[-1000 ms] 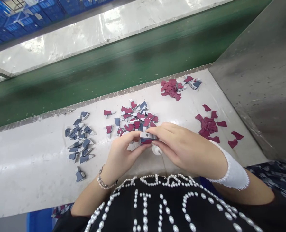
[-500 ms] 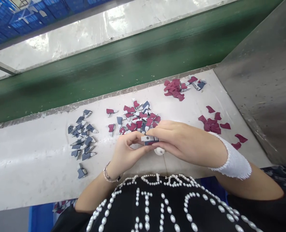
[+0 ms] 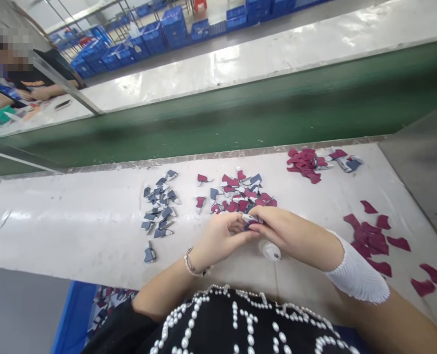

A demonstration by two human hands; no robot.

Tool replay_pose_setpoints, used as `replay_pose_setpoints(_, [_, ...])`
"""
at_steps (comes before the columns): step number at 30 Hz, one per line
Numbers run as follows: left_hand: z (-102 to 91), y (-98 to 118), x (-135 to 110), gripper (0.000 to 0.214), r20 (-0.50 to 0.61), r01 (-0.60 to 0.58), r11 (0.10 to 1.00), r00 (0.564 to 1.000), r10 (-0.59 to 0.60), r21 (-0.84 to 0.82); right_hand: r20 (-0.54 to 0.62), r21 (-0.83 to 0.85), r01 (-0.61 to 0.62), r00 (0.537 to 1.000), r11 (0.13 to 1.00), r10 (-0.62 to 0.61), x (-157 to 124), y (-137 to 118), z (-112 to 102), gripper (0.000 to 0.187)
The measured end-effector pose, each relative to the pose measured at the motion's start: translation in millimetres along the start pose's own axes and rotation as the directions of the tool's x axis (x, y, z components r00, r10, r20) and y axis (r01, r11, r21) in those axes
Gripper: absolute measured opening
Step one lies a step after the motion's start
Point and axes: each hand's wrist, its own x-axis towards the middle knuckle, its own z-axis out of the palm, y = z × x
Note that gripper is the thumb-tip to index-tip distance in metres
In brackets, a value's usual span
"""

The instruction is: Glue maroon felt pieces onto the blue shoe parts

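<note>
My left hand (image 3: 220, 239) and my right hand (image 3: 290, 230) meet above the near part of the white table. Between their fingertips they grip a small grey plastic part (image 3: 252, 221) with a dark maroon face; the fingers cover much of it. Just below my right fingers is a small white round bottle (image 3: 269, 250) with a metal tip. Beyond my hands lies a mixed pile of maroon and blue-grey parts (image 3: 240, 192). Blue-grey parts (image 3: 161, 209) form a loose group to the left. Flat maroon pieces (image 3: 373, 238) are scattered right of my right wrist.
Another maroon pile (image 3: 303, 164) sits at the table's far right, beside a few assembled parts (image 3: 345, 160). A green conveyor belt (image 3: 203, 120) runs behind the table. At lower left is a blue bin (image 3: 69, 314) holding parts. A co-worker's hands (image 3: 37, 93) show across the belt.
The view has tilted up and swung left, bringing the co-worker and more blue crates into sight. Both hands keep hold of the small part, which has turned and is more covered.
</note>
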Motion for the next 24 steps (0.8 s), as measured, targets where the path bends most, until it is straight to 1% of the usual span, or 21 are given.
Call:
replay_pose_setpoints(1, [-8.9, -1, 2, 0.021, 0.01, -0.003, 0.998, 1.0, 0.002, 0.069, -0.011, 0.01, -0.016, 1.0, 1.0, 0.016, 6, 2, 0, 0.024])
replay_pose_setpoints(2, [-21.1, -2, 3, 0.021, -0.006, -0.006, 0.982, 1.0, 0.007, 0.19, -0.031, 0.017, -0.04, 0.999, 0.999, 0.04, 10, 5, -1, 0.028])
replay_pose_setpoints(3, [-36.4, -2, 3, 0.024, -0.044, -0.004, 0.943, 0.999, 0.02, 0.333, -0.059, 0.02, -0.07, 0.996, 0.997, 0.072, 12, 8, -3, 0.032])
replay_pose_setpoints(4, [-54.0, -3, 3, 0.025, -0.12, 0.028, 0.849, 0.992, 0.042, 0.528, -0.093, 0.02, -0.106, 0.99, 0.994, 0.107, 10, 13, -5, 0.035])
replay_pose_setpoints(5, [-72.9, -5, 1, 0.028, -0.193, 0.076, 0.784, 0.98, 0.057, 0.616, -0.125, 0.017, -0.145, 0.981, 0.989, 0.146, 5, 18, -8, 0.038])
replay_pose_setpoints(6, [-92.0, -7, -1, 0.031, -0.233, 0.107, 0.747, 0.97, 0.065, 0.656, -0.151, 0.016, -0.182, 0.972, 0.983, 0.183, -4, 25, -9, 0.039])
replay_pose_setpoints(7, [-110.1, -10, -4, 0.035, -0.249, 0.131, 0.709, 0.966, 0.066, 0.693, -0.164, 0.019, -0.209, 0.964, 0.978, 0.209, -16, 32, -9, 0.038])
replay_pose_setpoints(9, [-139.4, -20, -8, 0.04, -0.244, 0.158, 0.647, 0.969, 0.044, 0.746, -0.147, 0.055, -0.226, 0.962, 0.972, 0.232, -43, 46, -5, 0.033])
replay_pose_setpoints(10, [-149.5, -26, -9, 0.042, -0.221, 0.157, 0.627, 0.975, 0.026, 0.763, -0.12, 0.089, -0.202, 0.97, 0.975, 0.212, -55, 51, 0, 0.033])
replay_pose_setpoints(12, [-161.3, -37, -7, 0.041, -0.177, 0.147, 0.606, 0.984, -0.01, 0.782, -0.065, 0.151, -0.114, 0.99, 0.982, 0.125, -72, 56, 16, 0.041])
replay_pose_setpoints(13, [-164.0, -41, -5, 0.037, -0.162, 0.142, 0.604, 0.987, -0.021, 0.785, -0.055, 0.199, -0.083, 0.994, 0.976, 0.095, -75, 55, 24, 0.044])
replay_pose_setpoints(16, [-165.1, -42, 4, 0.02, -0.152, 0.136, 0.62, 0.988, -0.028, 0.772, -0.101, 0.381, -0.032, 0.992, 0.924, 0.075, -67, 45, 48, 0.033])
replay_pose_setpoints(18, [-160.7, -34, 6, 0.01, -0.155, 0.127, 0.655, 0.988, -0.016, 0.745, -0.117, 0.448, -0.018, 0.99, 0.894, 0.079, -58, 37, 57, 0.029])
replay_pose_setpoints(19, [-156.1, -29, 6, 0.004, -0.154, 0.118, 0.669, 0.988, -0.006, 0.734, -0.12, 0.463, -0.022, 0.989, 0.886, 0.087, -54, 34, 58, 0.029])
replay_pose_setpoints(20, [-149.4, -24, 5, 0.003, -0.152, 0.102, 0.705, 0.988, 0.008, 0.702, -0.121, 0.473, -0.033, 0.987, 0.88, 0.103, -53, 32, 57, 0.031])
replay_pose_setpoints(21, [-140.5, -19, 3, 0.008, -0.149, 0.08, 0.77, 0.989, 0.02, 0.633, -0.12, 0.487, -0.05, 0.985, 0.872, 0.124, -53, 30, 55, 0.034])
replay_pose_setpoints(22, [-129.3, -14, 1, 0.012, -0.147, 0.051, 0.848, 0.989, 0.032, 0.527, -0.118, 0.499, -0.072, 0.982, 0.864, 0.15, -54, 28, 52, 0.039])
replay_pose_setpoints(23, [-116.2, -11, 0, 0.017, -0.15, 0.015, 0.953, 0.988, 0.033, 0.304, -0.117, 0.509, -0.095, 0.977, 0.855, 0.178, -57, 26, 47, 0.044])
replay_pose_setpoints(24, [-101.9, -9, -1, 0.023, -0.148, -0.005, 0.999, 0.989, 0.013, 0.05, -0.118, 0.519, -0.119, 0.971, 0.846, 0.209, -61, 24, 41, 0.049])
